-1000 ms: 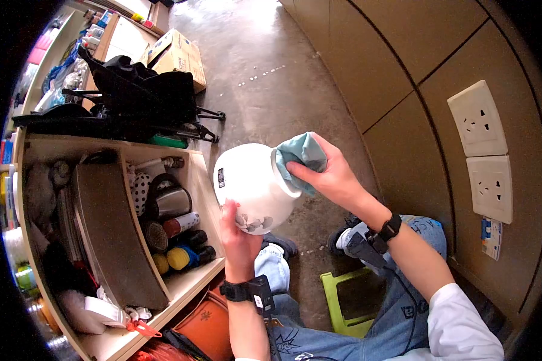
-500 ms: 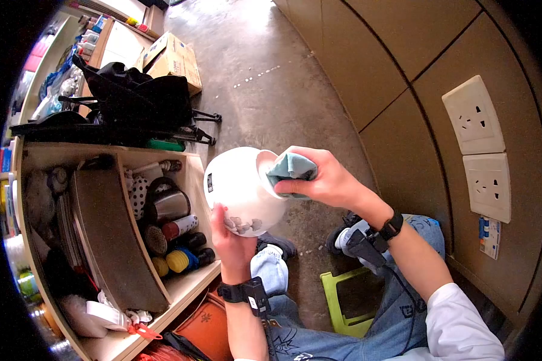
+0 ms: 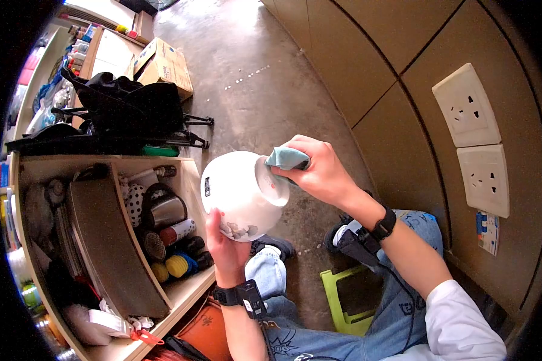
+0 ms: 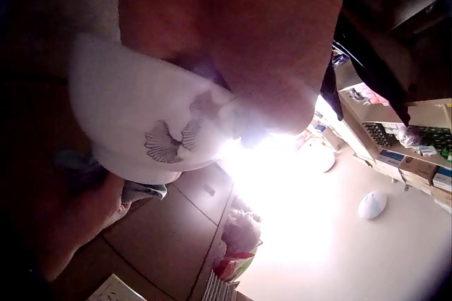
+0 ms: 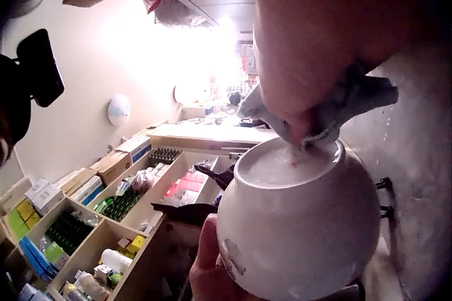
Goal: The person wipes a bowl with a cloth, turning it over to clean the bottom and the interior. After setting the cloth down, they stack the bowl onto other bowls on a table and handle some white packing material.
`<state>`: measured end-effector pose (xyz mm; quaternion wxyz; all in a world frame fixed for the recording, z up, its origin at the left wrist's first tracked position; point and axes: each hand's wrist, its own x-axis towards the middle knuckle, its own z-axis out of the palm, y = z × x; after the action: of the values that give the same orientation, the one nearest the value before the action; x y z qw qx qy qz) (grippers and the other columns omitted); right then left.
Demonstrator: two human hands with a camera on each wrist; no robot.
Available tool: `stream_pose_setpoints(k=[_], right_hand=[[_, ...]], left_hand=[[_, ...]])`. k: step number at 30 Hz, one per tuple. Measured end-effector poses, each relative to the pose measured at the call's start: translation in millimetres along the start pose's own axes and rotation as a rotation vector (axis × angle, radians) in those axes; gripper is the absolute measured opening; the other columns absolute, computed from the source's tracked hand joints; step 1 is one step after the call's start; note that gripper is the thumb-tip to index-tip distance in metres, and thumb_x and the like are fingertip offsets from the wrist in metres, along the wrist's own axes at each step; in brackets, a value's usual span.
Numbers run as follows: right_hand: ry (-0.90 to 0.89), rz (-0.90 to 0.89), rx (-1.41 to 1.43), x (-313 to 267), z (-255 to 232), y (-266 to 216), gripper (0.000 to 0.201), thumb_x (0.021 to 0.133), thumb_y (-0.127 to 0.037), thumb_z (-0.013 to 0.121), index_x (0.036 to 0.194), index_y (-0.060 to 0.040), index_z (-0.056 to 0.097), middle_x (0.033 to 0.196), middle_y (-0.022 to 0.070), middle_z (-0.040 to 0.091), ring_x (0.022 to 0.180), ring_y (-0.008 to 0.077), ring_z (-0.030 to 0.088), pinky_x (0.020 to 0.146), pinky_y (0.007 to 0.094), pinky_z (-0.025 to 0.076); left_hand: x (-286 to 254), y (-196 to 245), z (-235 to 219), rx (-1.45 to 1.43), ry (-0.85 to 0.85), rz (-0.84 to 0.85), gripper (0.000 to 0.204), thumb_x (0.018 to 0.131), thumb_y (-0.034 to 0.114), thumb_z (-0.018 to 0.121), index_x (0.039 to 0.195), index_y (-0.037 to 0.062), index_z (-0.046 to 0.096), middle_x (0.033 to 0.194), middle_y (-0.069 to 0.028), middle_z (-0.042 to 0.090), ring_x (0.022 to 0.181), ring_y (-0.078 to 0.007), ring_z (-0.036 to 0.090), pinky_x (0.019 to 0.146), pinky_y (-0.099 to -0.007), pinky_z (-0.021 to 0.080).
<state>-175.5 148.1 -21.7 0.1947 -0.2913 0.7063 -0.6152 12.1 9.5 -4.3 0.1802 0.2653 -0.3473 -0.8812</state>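
A white bowl (image 3: 232,189) with grey ginkgo leaves and a small black label is held on its side, its foot ring turned toward my right hand. My left hand (image 3: 226,246) grips it from below, thumb on the outer wall near the leaves; the other fingers are hidden behind the bowl. Bunched in my right hand (image 3: 319,171) is a blue-green cloth (image 3: 288,157), pinched between thumb and fingers. The cloth lies against the upper edge of the foot ring. In the right wrist view, the cloth (image 5: 360,100) meets the far side of the ring, and a small red mark shows inside it.
On the left, a wooden cabinet (image 3: 186,295) holds a kettle, bottles and other goods. Beyond it are a folded black cart (image 3: 132,114) and a cardboard box (image 3: 165,69). A green stool (image 3: 337,301) stands between the legs. Brown panels with sockets (image 3: 467,105) rise at right.
The cloth has moved from across the bowl's foot to its upper edge, uncovering the inside of the ring. The bowl has shifted slightly left and tilted, still in the left hand.
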Motion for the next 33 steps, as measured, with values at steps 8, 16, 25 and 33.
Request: stream_pose_setpoints(k=[8, 16, 25, 33], right_hand=[[-0.105, -0.056, 0.173, -0.7, 0.1, -2.6, 0.022, 0.082, -0.012, 0.079, 0.100, -0.0005, 0.073, 0.090, 0.0110, 0.071, 0.085, 0.0204, 0.069, 0.075, 0.0328, 0.052], [-0.371, -0.056, 0.287, -3.1, -1.5, -8.3, 0.018, 0.081, -0.007, 0.078, 0.096, -0.0008, 0.072, 0.086, 0.0065, 0.069, 0.083, 0.0137, 0.063, 0.074, 0.0310, 0.050], [-0.291, 0.074, -0.094, -2.6, -7.8, -3.2, 0.022, 0.071, -0.008, 0.074, 0.091, 0.0009, 0.073, 0.087, 0.0187, 0.071, 0.080, 0.0324, 0.069, 0.072, 0.0376, 0.053], [-0.074, -0.012, 0.104, -2.1, -0.1, -8.6, 0.021, 0.079, -0.012, 0.080, 0.096, -0.0003, 0.073, 0.087, 0.0115, 0.073, 0.082, 0.0199, 0.070, 0.073, 0.0322, 0.053]], left_hand=[[-0.2, 2.3, 6.6, 0.058, 0.041, -0.035, 0.054, 0.103, 0.037, 0.046, 0.142, 0.0002, 0.046, 0.137, -0.0151, 0.058, 0.125, -0.0272, 0.058, 0.109, -0.0428, 0.043], [0.0, 4.9, 5.2, 0.099, 0.152, 0.016, 0.051, 0.103, 0.037, 0.047, 0.138, 0.0007, 0.049, 0.133, -0.0141, 0.061, 0.121, -0.0269, 0.060, 0.105, -0.0422, 0.046], [-1.5, 6.6, -3.6, 0.057, 0.175, 0.035, 0.050, 0.102, 0.036, 0.047, 0.138, 0.0001, 0.050, 0.133, -0.0152, 0.061, 0.119, -0.0278, 0.061, 0.104, -0.0418, 0.047], [0.6, 2.4, -1.2, 0.153, 0.088, -0.072, 0.057, 0.099, 0.040, 0.050, 0.144, 0.0040, 0.046, 0.139, -0.0130, 0.058, 0.125, -0.0289, 0.058, 0.107, -0.0451, 0.044]])
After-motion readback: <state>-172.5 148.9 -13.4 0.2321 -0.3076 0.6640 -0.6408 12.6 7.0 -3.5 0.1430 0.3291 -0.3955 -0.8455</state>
